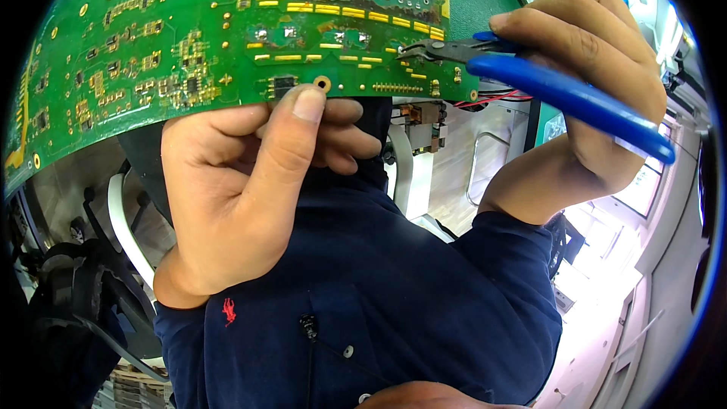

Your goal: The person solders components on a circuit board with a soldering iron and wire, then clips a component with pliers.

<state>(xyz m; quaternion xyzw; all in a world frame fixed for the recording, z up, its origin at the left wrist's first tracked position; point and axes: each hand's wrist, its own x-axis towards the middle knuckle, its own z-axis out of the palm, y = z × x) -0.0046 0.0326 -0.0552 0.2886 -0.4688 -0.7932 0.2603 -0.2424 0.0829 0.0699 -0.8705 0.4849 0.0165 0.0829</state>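
A large green circuit board (189, 7) with gold pads and small soldered parts fills the upper left. My left hand (242, 182) grips its near edge, thumb on top beside a gold-ringed hole and fingers curled underneath. At the right, my right hand (598, 53) is closed around blue-handled side cutters (564, 98). The cutters' grey jaws reach left over the board, their tips at or just above a pad near its right end. Whether the tips grip anything is too small to tell.
Red and black wires (496, 98) run past the board's right corner, near another board-like assembly (420, 125) below. A green work surface (485, 4) shows beyond the board, with cluttered items at the upper right. A dark chair (83, 295) stands at the lower left.
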